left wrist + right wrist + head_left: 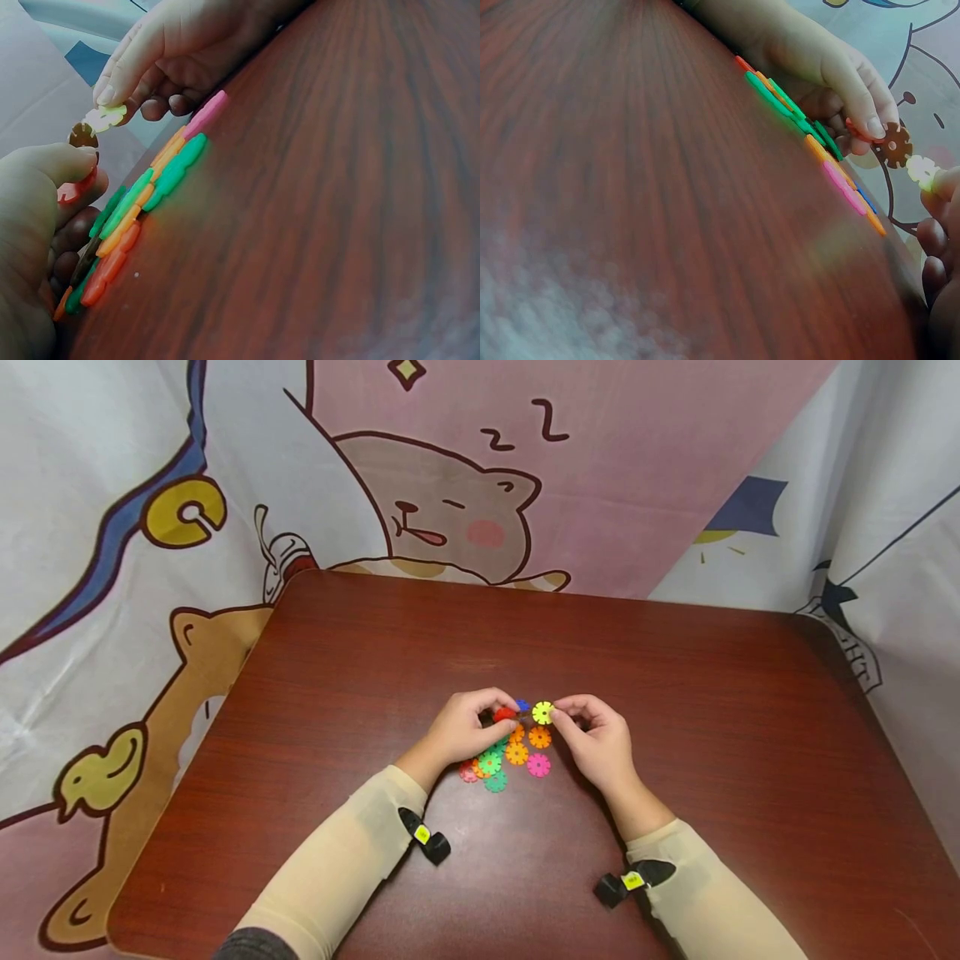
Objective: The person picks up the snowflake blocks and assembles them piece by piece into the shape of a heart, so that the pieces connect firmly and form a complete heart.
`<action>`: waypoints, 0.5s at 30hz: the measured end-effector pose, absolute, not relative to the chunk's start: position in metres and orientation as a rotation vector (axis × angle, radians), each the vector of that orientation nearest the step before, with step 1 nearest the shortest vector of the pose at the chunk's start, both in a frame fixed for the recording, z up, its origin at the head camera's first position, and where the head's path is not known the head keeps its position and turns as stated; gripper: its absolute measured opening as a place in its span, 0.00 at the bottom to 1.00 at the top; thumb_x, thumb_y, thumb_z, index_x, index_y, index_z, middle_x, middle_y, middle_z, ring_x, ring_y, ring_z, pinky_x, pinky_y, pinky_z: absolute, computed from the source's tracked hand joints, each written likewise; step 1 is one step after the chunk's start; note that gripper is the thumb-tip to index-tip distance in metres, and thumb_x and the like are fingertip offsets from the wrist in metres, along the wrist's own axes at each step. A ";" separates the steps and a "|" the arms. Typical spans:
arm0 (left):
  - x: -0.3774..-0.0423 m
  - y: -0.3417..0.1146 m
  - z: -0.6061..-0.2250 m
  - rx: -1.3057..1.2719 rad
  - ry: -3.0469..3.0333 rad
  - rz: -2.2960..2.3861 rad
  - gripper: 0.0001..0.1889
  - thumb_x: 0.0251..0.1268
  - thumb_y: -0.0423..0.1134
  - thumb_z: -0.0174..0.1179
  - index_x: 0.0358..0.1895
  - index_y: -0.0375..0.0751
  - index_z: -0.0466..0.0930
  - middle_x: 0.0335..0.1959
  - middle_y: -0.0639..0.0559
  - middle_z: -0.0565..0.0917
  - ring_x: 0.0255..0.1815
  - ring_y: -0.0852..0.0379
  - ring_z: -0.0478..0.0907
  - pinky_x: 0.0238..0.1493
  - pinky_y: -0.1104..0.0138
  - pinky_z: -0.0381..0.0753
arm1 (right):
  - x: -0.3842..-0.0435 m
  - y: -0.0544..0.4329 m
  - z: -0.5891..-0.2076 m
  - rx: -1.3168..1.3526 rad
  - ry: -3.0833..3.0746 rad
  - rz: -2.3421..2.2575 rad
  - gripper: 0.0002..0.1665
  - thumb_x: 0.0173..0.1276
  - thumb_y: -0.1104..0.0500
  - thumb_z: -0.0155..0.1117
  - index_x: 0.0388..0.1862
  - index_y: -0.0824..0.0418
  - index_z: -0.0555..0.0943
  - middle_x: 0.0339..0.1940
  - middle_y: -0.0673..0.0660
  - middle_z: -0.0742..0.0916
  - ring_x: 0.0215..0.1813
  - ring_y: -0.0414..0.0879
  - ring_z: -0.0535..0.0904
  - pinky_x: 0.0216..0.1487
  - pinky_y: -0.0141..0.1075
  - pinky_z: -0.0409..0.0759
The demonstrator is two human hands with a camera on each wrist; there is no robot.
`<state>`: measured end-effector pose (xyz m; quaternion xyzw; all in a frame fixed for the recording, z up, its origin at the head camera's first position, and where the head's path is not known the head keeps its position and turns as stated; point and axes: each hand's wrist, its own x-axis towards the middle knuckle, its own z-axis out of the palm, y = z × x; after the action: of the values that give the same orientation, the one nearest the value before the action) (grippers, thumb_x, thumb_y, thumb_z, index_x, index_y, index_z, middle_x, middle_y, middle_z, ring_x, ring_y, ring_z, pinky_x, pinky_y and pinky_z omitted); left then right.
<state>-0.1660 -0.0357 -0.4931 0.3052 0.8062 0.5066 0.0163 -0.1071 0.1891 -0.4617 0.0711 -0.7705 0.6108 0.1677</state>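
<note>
My left hand point(465, 727) pinches a red notched plastic disc point(503, 714) between thumb and fingers. Joined at its edge is a brown notched disc point(900, 150), standing out toward the other hand. A yellow notched disc point(543, 713) is pinched by its rim between the thumb and index finger of my right hand point(602, 745). The yellow disc's edge meets the brown one's in the left wrist view. Both hands hold these discs just above a loose group of similar ones, including a light green disc point(490, 763) and a pink disc point(538, 765).
Several orange, green, blue and red discs lie on the dark red-brown table point(360, 652), such as an orange disc point(540, 737), a blue disc point(522, 705) and a teal disc point(495, 781). A printed cartoon cloth point(600, 468) hangs behind the table.
</note>
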 end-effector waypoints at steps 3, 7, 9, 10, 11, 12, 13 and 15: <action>-0.166 -0.036 -0.493 0.964 2.515 1.550 0.09 0.67 0.37 0.74 0.48 0.47 0.89 0.33 0.60 0.86 0.27 0.62 0.76 0.30 0.68 0.77 | -0.107 0.189 -0.462 0.207 -2.195 1.730 0.06 0.65 0.79 0.72 0.40 0.78 0.85 0.30 0.72 0.87 0.30 0.37 0.81 0.35 0.26 0.76; -0.167 -0.036 -0.494 0.990 2.524 1.532 0.09 0.67 0.38 0.74 0.49 0.47 0.89 0.32 0.61 0.86 0.26 0.63 0.75 0.31 0.68 0.77 | -0.107 0.189 -0.460 0.217 -2.226 1.711 0.06 0.64 0.78 0.73 0.40 0.77 0.86 0.30 0.71 0.88 0.31 0.36 0.81 0.36 0.26 0.77; -0.168 -0.036 -0.495 1.004 2.524 1.530 0.09 0.67 0.38 0.74 0.49 0.47 0.89 0.32 0.61 0.86 0.26 0.63 0.75 0.32 0.67 0.78 | -0.106 0.189 -0.459 0.221 -2.239 1.707 0.06 0.64 0.78 0.73 0.40 0.77 0.86 0.30 0.70 0.89 0.31 0.36 0.82 0.36 0.25 0.77; -0.168 -0.036 -0.495 1.009 2.523 1.531 0.09 0.67 0.38 0.74 0.49 0.47 0.89 0.32 0.61 0.86 0.25 0.63 0.75 0.32 0.67 0.78 | -0.106 0.188 -0.459 0.224 -2.243 1.707 0.06 0.64 0.78 0.73 0.40 0.77 0.86 0.31 0.70 0.89 0.31 0.36 0.82 0.36 0.26 0.77; -0.168 -0.036 -0.495 1.012 2.522 1.531 0.09 0.67 0.38 0.74 0.49 0.47 0.89 0.32 0.61 0.86 0.25 0.63 0.75 0.32 0.67 0.77 | -0.106 0.188 -0.459 0.227 -2.247 1.705 0.07 0.64 0.78 0.74 0.40 0.77 0.86 0.31 0.70 0.89 0.31 0.36 0.82 0.36 0.25 0.77; -0.168 -0.037 -0.495 1.013 2.521 1.531 0.09 0.68 0.38 0.74 0.49 0.47 0.89 0.32 0.61 0.86 0.25 0.63 0.74 0.31 0.67 0.77 | -0.106 0.188 -0.459 0.230 -2.250 1.702 0.07 0.64 0.78 0.74 0.40 0.77 0.87 0.31 0.70 0.89 0.31 0.36 0.82 0.36 0.25 0.78; -0.168 -0.037 -0.495 1.012 2.522 1.527 0.09 0.68 0.38 0.74 0.49 0.47 0.89 0.32 0.61 0.86 0.24 0.63 0.74 0.31 0.67 0.77 | -0.106 0.189 -0.460 0.235 -2.251 1.699 0.07 0.64 0.78 0.74 0.40 0.76 0.87 0.31 0.70 0.89 0.31 0.36 0.82 0.36 0.25 0.78; -0.168 -0.037 -0.494 1.006 2.523 1.516 0.09 0.68 0.38 0.74 0.49 0.48 0.90 0.33 0.62 0.86 0.23 0.63 0.74 0.31 0.67 0.77 | -0.106 0.189 -0.461 0.249 -2.255 1.683 0.07 0.64 0.78 0.74 0.40 0.76 0.87 0.31 0.70 0.89 0.31 0.36 0.83 0.36 0.25 0.77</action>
<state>-0.1676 -0.0368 -0.4943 0.3233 0.8110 0.4874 0.0154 -0.1063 0.1887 -0.4607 0.0869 -0.7884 0.5883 0.1578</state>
